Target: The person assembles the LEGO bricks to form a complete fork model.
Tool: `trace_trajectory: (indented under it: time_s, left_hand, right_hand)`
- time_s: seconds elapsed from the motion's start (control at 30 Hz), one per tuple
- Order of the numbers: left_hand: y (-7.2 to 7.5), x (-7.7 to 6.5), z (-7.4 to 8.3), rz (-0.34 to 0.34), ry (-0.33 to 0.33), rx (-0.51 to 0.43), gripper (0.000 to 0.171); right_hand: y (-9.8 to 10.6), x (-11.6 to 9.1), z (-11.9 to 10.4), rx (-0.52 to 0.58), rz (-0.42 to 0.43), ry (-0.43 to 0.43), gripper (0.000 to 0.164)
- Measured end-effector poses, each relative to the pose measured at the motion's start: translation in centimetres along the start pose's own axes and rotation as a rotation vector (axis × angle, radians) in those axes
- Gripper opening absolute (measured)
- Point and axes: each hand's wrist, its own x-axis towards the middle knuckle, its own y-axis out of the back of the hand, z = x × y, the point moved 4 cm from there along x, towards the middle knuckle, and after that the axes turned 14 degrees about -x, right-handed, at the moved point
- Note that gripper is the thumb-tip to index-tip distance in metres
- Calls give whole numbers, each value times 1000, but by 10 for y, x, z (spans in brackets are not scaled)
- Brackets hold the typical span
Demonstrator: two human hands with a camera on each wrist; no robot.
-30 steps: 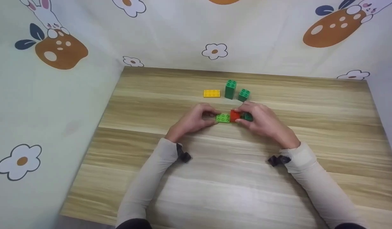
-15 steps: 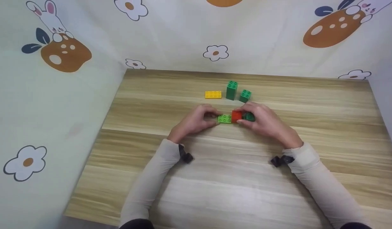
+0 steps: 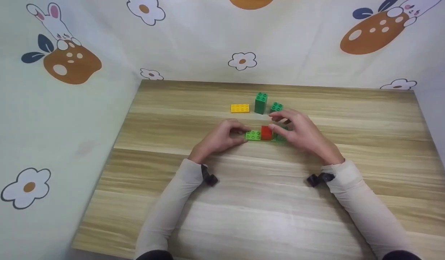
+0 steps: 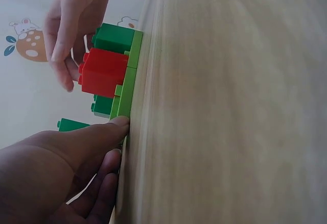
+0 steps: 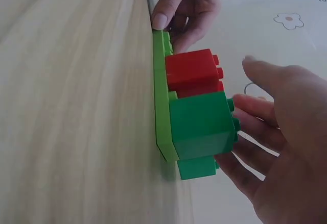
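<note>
On the wooden table lie light green plates (image 3: 253,135) end to end, with a seam between them in the wrist views. A red brick (image 3: 266,133) stands on them across that seam. Beside it, at the right end, sits a dark green brick (image 5: 202,124), partly hidden by the right hand in the head view. My left hand (image 3: 224,135) pinches the plates' left end between thumb and fingers. Just above the red and green bricks hovers my right hand (image 3: 301,133), its fingers apart and loosely bent, holding nothing.
Behind the hands stand a yellow plate (image 3: 240,108), a tall green brick (image 3: 261,103) and a small green brick (image 3: 276,107), the last partly covered by the right hand. A patterned cloth wall (image 3: 193,39) borders the table's back.
My right hand has let go of the red brick and lifted slightly away, its fingers spreading. The left hand keeps its pinch on the plate, and the bricks stay in place.
</note>
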Motion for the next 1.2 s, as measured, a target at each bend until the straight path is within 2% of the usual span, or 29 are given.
trace_trajectory:
  time_s: [0.2,0.47,0.53,0.8,1.2]
  left_hand:
    - [1,-1,0,3,8,-17,36]
    - [0,-2,0,-3,44,-30,37]
    - [0,-2,0,0,49,-28,37]
    - [-1,0,2,7,-19,-7,35]
    - [0,-2,1,16,4,-9,36]
  right_hand:
    - [6,6,11,14,108,-51,32]
    - [10,16,23,21,173,-88,34]
    - [11,19,24,15,170,-93,36]
    - [5,28,30,24,107,-162,46]
    - [3,28,36,59,123,-206,32]
